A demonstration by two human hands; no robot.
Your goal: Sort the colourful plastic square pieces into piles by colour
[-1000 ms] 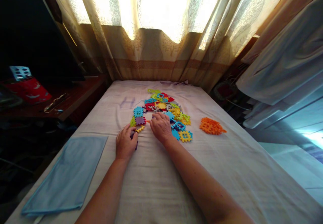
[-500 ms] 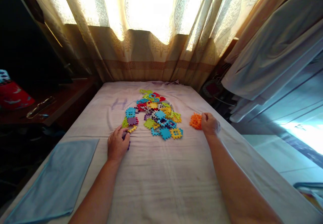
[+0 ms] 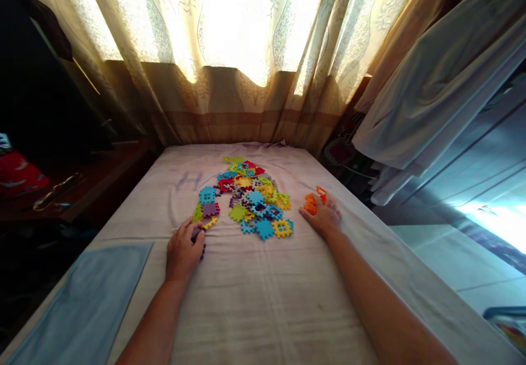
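Note:
My left hand (image 3: 183,247) is closed round a dark purple interlocking building tile (image 3: 196,234), partly hidden by the fingers. Just beyond its fingertips lie a thin yellow tile (image 3: 210,223), a purple tile (image 3: 211,209) and a blue window tile (image 3: 207,194). My right hand (image 3: 326,218) rests with fingers spread over a small heap of orange tiles (image 3: 309,205), covering part of it. Between the hands spreads a mixed pile of toothed tiles in several colours, with a blue tile (image 3: 264,229) and a yellow window tile (image 3: 282,228) at its near edge.
A pale sheet (image 3: 255,294) covers the bed-like surface. On its left lies a folded blue cloth (image 3: 102,288). Curtains (image 3: 230,96) hang at the back, pale garments (image 3: 419,91) at the right. A dark side table (image 3: 110,162) with a red container (image 3: 20,173) stands left.
My right hand has gone from a closed fist beside the orange heap to spread fingers over it. The left hand keeps its hold on the purple tile. The view has tilted slightly upward.

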